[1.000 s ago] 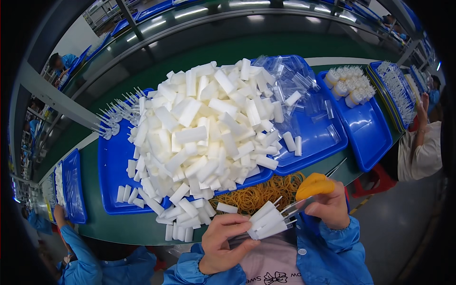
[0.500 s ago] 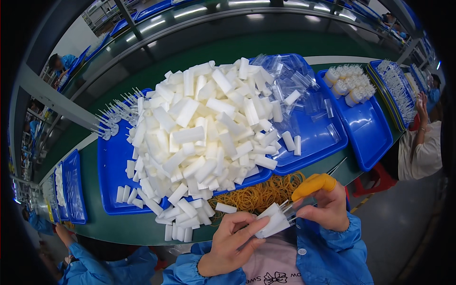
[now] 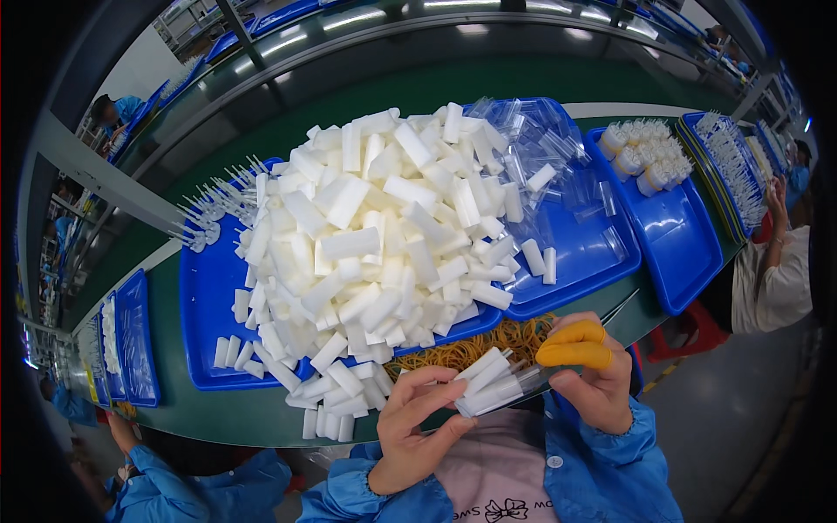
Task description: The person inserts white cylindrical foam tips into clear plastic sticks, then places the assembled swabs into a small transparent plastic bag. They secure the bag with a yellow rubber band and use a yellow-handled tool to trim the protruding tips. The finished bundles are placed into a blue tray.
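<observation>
The left hand (image 3: 418, 427) has shifted its hold, fingers closed on the near end of a small bundle of white sticks (image 3: 490, 382), held low at six o'clock over the desk (image 3: 227, 418). The right hand (image 3: 593, 375), with yellow finger covers, now pinches the far end. At twelve o'clock from them lie the rubber bands (image 3: 475, 347) and the big white heap (image 3: 375, 244) on its blue tray (image 3: 205, 305).

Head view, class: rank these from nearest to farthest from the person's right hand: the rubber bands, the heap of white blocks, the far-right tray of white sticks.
1. Rubber bands: a tan pile on the green table, just left of the right hand.
2. Heap of white blocks: up and left, on the big blue tray.
3. Tray of white sticks: far upper right.
</observation>
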`<state>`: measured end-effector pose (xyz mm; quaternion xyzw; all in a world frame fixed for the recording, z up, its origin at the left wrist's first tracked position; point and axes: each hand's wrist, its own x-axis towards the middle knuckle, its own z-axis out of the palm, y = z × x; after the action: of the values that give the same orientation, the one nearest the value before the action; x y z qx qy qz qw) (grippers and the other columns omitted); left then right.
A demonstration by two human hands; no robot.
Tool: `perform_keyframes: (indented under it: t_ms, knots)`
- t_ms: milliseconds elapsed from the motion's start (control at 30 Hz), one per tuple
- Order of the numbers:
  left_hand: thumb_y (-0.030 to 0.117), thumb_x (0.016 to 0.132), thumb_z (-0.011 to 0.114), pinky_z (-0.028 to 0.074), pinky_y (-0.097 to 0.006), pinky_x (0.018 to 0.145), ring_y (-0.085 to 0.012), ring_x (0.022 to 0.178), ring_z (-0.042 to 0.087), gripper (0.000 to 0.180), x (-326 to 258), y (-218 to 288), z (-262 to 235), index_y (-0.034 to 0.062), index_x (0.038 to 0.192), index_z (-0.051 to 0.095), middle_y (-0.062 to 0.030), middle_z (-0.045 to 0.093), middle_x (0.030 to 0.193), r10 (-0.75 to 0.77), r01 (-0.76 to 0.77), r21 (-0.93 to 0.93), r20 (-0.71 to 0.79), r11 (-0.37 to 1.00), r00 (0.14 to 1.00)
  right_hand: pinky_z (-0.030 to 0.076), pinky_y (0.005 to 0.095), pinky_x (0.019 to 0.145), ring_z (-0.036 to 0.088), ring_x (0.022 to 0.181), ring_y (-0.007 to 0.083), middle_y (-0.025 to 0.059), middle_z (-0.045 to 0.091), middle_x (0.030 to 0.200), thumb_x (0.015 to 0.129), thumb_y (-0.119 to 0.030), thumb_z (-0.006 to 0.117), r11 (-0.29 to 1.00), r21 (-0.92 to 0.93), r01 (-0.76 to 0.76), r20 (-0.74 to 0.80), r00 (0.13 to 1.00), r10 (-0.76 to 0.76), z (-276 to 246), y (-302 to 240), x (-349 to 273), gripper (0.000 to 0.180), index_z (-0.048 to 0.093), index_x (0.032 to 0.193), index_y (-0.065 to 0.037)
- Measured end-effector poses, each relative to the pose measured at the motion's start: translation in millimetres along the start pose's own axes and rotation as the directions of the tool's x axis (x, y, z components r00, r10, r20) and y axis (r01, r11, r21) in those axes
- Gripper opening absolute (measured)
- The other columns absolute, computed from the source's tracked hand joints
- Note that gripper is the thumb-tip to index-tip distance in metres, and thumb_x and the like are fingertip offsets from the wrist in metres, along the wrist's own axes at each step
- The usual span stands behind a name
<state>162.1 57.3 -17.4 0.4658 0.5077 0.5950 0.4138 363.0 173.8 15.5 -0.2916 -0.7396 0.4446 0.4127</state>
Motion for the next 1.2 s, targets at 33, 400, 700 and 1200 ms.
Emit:
perform_keyframes:
  t_ms: [33,400,700,1200]
  knots:
    - [0.001,0.07,0.076,0.045,-0.034,0.09,-0.0229,0.105,0.053,0.044,0,-2,-1,-0.0008,0.111,0.062,-0.0141,0.049,0.117,0.003,-0.002,-0.063,0.02,0.998,1.0,0.041,0.0379,0.091,0.055,0.099,0.0256,0.0117,0.062,0.096,0.07,-0.013,0.076,0.998,0.031,-0.062,-0.058,0.996,0.064,4,-2,-2,0.029,0.066,0.093,0.001]
    - [-0.005,0.071,0.075,0.046,-0.033,0.094,-0.0224,0.107,0.055,0.042,-2,9,0,-0.0062,0.11,0.057,-0.0151,0.05,0.114,-0.074,0.097,-0.406,0.072,0.909,0.995,0.034,0.0517,0.097,0.057,0.096,0.0239,0.0039,0.065,0.085,0.058,-0.013,0.08,0.998,-0.034,0.061,-0.071,0.995,-0.064,13,-12,-23,0.027,0.068,0.081,-0.007]
    - [-0.007,0.066,0.077,0.047,-0.032,0.089,-0.0217,0.103,0.056,0.045,-5,8,4,-0.004,0.108,0.06,-0.0155,0.053,0.112,-0.031,0.044,-0.33,0.044,0.943,0.999,0.037,0.0526,0.094,0.058,0.092,0.022,-0.0027,0.067,0.081,0.056,-0.016,0.082,0.98,-0.174,0.096,-0.091,0.989,-0.113,12,-21,-25,0.023,0.07,0.075,-0.013]
    - [0.0,0.065,0.081,0.047,-0.031,0.085,-0.0216,0.099,0.058,0.041,1,15,11,-0.0026,0.102,0.063,-0.0167,0.056,0.109,0.025,-0.011,-0.303,0.043,0.953,0.999,0.039,0.0522,0.093,0.058,0.091,0.0224,-0.0011,0.066,0.083,0.055,-0.017,0.085,0.992,-0.105,0.072,-0.093,0.992,-0.082,13,-27,-22,0.027,0.071,0.078,-0.013]
